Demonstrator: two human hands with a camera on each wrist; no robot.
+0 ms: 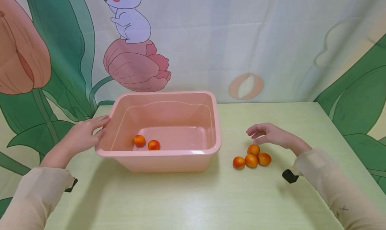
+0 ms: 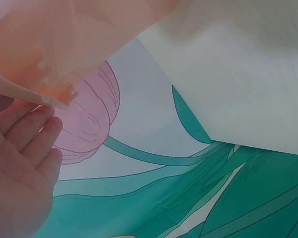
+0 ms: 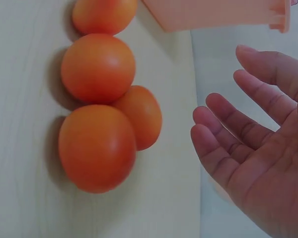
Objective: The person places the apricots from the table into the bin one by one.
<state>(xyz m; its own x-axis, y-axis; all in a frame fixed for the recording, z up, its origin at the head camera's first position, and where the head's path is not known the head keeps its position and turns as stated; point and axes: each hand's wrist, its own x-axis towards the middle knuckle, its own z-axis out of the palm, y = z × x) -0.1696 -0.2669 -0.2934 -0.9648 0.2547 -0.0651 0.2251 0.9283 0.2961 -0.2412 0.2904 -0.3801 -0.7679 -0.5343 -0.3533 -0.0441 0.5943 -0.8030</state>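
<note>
In the head view my left hand [image 1: 85,133] rests on the left rim of a pink plastic basin [image 1: 169,161], its fingers fairly straight along the edge. The left wrist view shows those fingers [image 2: 42,130] right at the rim. Two orange-red tomatoes [image 1: 139,140] lie inside, at the basin's front left. Over the table to the right, my right hand [image 1: 272,135] hovers just behind a cluster of several tomatoes [image 1: 251,160], fingers loosely bent and holding nothing. From the right wrist, the tomatoes [image 3: 98,148] sit apart from the spread fingertips [image 3: 202,136].
The pale table [image 1: 193,199] ends at a patterned curtain [image 1: 193,55] right behind the basin. Each wrist carries a small black device, one of them a black block [image 1: 290,176] below the right sleeve.
</note>
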